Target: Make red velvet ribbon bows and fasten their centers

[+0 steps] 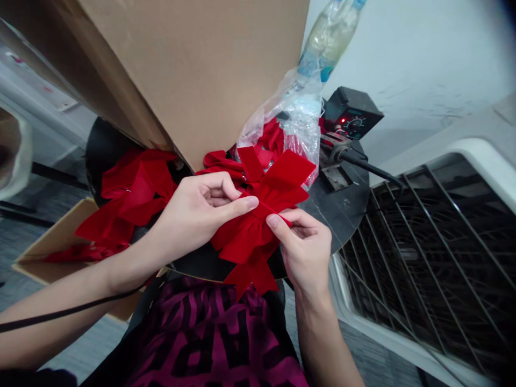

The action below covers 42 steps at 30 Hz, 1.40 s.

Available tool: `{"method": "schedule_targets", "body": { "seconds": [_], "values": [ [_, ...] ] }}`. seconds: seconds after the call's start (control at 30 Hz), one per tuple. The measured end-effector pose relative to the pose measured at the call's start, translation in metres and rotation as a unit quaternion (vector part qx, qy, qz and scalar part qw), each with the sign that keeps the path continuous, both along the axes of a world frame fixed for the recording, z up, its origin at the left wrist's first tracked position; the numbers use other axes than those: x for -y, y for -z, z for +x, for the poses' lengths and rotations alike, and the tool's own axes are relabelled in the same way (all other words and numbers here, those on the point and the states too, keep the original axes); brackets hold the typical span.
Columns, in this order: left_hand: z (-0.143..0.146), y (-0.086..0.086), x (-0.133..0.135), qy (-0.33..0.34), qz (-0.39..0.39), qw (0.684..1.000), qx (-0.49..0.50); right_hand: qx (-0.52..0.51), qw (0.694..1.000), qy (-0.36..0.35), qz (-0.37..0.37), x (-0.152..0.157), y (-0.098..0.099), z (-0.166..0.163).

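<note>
A red velvet bow [258,226] is held over the edge of a dark round table [342,209]. My left hand [197,212] is closed, thumb and fingers pinching the bow's middle from the left. My right hand [304,247] is closed too, pinching the bow's centre band from the right. The two thumbs almost meet at the knot. The bow's tails hang down toward my lap.
More red bows [129,199] lie at the left in a cardboard box [52,252]. A large cardboard flap [193,70] rises behind. A clear plastic bag [294,118] with red pieces, plastic bottles [330,32], a black heating station [352,113] and a fan grille [435,252] stand right.
</note>
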<state>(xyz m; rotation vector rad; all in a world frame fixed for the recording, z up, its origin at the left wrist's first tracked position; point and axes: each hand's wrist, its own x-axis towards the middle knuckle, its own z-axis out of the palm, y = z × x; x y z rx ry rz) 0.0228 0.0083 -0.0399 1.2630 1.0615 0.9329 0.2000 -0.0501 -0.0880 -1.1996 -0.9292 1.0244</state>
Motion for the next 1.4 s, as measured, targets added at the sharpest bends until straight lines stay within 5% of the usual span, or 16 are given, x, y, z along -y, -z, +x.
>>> {"method": "schedule_targets", "body": {
  "seconds": [0.27,0.5,0.63,0.87,1.07,1.27,1.4],
  "values": [
    [-0.001,0.008,-0.012,0.07,-0.126,0.983,0.112,-0.004,1.0,-0.009,-0.02,0.001,0.009,0.006],
    [0.007,-0.001,-0.004,-0.026,0.099,0.995,-0.018,-0.023,1.0,-0.001,-0.006,0.001,0.008,0.008],
    [0.008,-0.004,-0.003,-0.022,0.118,0.992,-0.032,-0.028,0.999,0.037,0.002,-0.001,0.008,0.002],
    [0.004,0.006,-0.018,0.042,-0.025,0.991,0.122,0.001,0.999,0.041,-0.005,0.0,0.008,-0.002],
    [0.002,0.01,-0.03,0.162,-0.203,0.947,0.19,-0.031,0.999,-0.012,-0.013,-0.001,0.005,0.005],
    [0.004,0.013,-0.031,0.196,-0.227,0.937,0.179,0.015,0.999,-0.035,0.035,-0.001,0.0,0.013],
    [0.002,0.018,-0.03,0.187,-0.139,0.963,0.135,0.081,0.994,-0.029,0.07,-0.001,-0.011,0.017]
  ]
}}
